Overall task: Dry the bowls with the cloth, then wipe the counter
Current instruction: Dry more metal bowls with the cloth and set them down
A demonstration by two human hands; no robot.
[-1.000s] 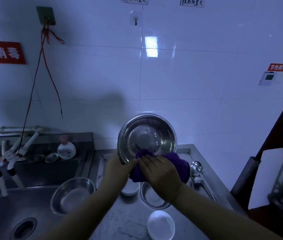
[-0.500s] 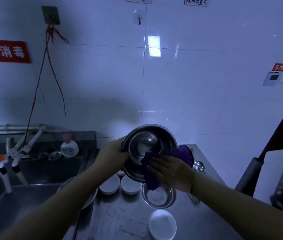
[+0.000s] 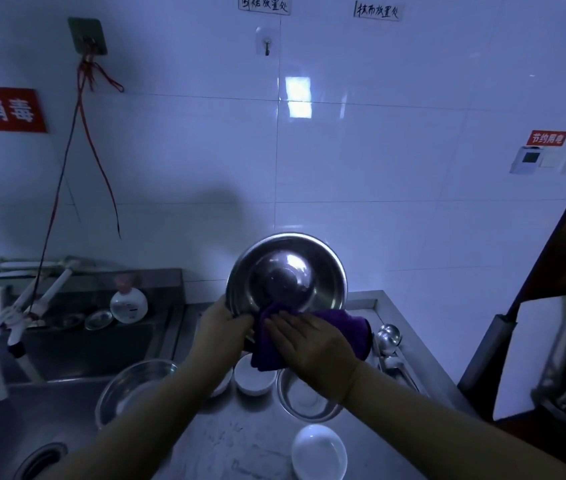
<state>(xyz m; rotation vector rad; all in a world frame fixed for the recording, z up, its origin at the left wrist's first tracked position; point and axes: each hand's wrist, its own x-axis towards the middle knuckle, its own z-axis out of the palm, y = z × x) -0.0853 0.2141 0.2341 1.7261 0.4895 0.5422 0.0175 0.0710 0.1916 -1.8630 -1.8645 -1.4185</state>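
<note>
I hold a steel bowl (image 3: 286,271) up above the counter (image 3: 226,441), its outer bottom turned toward me. My left hand (image 3: 220,329) grips the bowl's lower left rim. My right hand (image 3: 312,344) presses a purple cloth (image 3: 350,329) flat against the bowl's lower edge. On the counter below stand two small white bowls (image 3: 253,379), a steel bowl (image 3: 309,403) and another white bowl (image 3: 319,453) nearer to me.
A steel bowl (image 3: 132,386) sits at the edge of the sink (image 3: 32,424) on the left, with a drain (image 3: 42,460) and taps (image 3: 21,313). A round bottle (image 3: 129,304) stands on the back ledge. Ladles (image 3: 387,337) lie at the counter's right edge.
The bowl has been turned so its outside faces me instead of its inside. My right hand and the cloth have slid to the bowl's lower edge.
</note>
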